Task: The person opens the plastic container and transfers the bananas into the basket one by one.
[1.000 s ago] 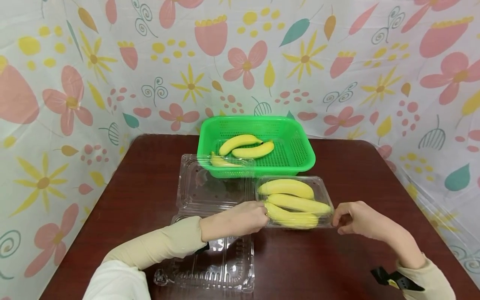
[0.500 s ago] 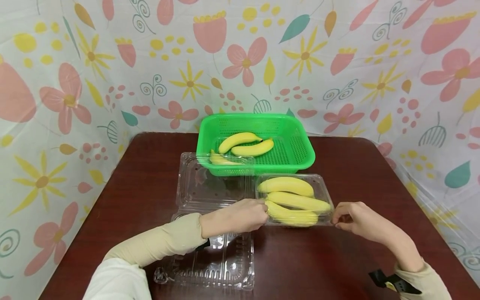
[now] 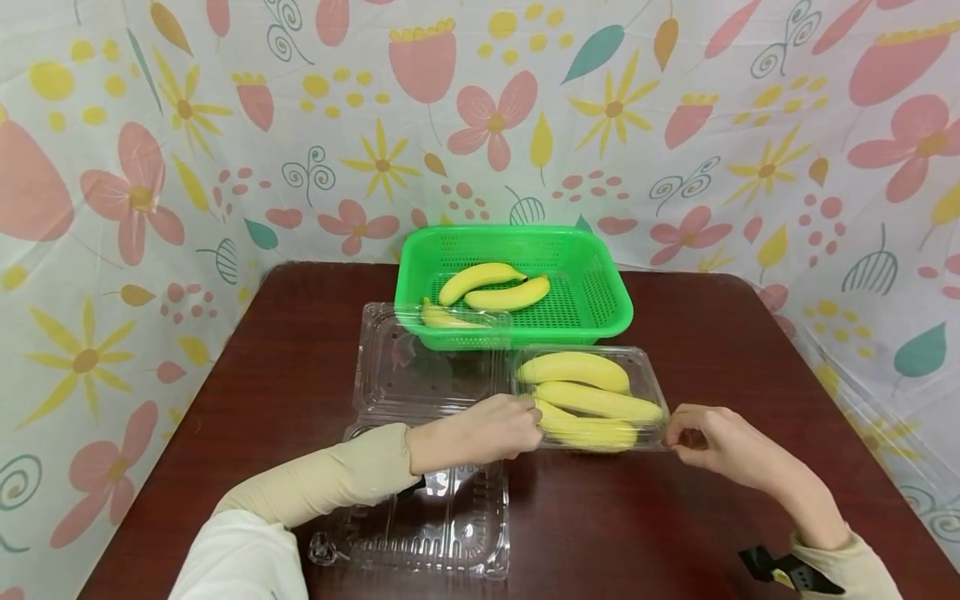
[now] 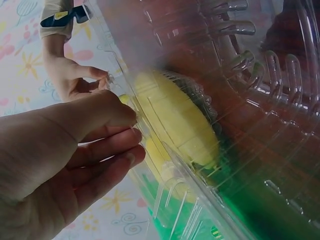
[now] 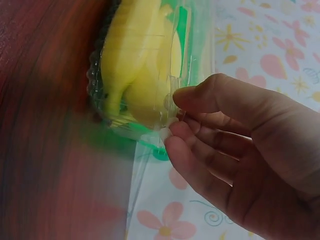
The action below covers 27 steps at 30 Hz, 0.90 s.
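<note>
A clear plastic clamshell box (image 3: pixel 651 379) holds three yellow bananas (image 3: pixel 573 372), its clear lid lying over them. At its front left corner my left hand (image 3: pixel 491 432) pinches the rim; in the left wrist view the left thumb and fingers (image 4: pixel 102 145) meet at the clear edge. My right hand (image 3: pixel 720 440) has hold of the right rim. Seen from the right wrist, the thumb and fingertips of the right hand (image 5: pixel 235 135) pinch the box's edge beside the bananas (image 5: pixel 135 60).
Left of the box lies a second clear clamshell, opened out, its lid (image 3: pixel 427 379) leaning on the green basket (image 3: pixel 517 337) and its base (image 3: pixel 450 542) partly under my left forearm. Several bananas (image 3: pixel 480 283) lie in the basket. A flowered curtain (image 3: pixel 495 125) hangs around the dark red table (image 3: pixel 600 525).
Both hands keep their places at the box's rims. The view tilts slightly; the box and bananas stay where they were.
</note>
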{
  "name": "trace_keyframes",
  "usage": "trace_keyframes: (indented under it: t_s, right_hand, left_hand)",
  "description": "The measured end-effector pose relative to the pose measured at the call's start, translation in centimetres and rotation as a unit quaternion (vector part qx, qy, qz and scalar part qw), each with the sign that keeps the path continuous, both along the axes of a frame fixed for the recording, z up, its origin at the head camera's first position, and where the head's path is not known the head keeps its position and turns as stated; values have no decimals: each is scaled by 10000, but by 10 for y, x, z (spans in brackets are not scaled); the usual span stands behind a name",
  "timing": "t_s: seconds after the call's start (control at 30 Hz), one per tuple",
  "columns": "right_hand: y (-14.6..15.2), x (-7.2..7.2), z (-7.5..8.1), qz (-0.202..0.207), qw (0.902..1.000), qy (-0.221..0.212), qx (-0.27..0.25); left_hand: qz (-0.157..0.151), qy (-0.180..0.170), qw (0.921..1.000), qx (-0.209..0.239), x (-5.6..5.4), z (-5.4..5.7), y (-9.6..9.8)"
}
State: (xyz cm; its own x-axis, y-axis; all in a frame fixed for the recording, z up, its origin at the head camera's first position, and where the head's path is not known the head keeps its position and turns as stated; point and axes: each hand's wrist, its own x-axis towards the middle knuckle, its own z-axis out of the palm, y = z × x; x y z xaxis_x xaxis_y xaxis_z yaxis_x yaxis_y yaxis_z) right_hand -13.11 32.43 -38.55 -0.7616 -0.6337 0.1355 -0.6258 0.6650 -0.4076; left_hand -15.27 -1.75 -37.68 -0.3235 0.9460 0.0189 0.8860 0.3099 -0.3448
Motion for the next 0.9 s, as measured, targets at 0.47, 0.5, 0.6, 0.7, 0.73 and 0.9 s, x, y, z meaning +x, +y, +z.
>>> trace_keyframes:
  t_s: [0.47,0.5,0.6,0.7,0.73,0.9]
  right_hand:
    - [0,0,-15,-42,9742,2255,49]
    - [-1,1,-15,-46,9683,2496,100]
    - [-2,2,-15,-16,9526,3032,244]
    - [-4,4,-15,-10,9513,3069,297]
    - [-5,4,-16,-12,9527,3023,308]
    - [-8,6,-16,-35,9624,2704,233]
  left_hand:
    - [-146,431,9989,-67,-3,-3,0]
    - [-127,329,9993,-77,-3,-2,0]
    - [-55,131,9998,-138,-4,-2,1]
    - [6,125,9997,-216,-4,-1,2]
    - [18,133,9996,-235,-4,-1,2]
    - [0,284,9992,-272,-4,-2,2]
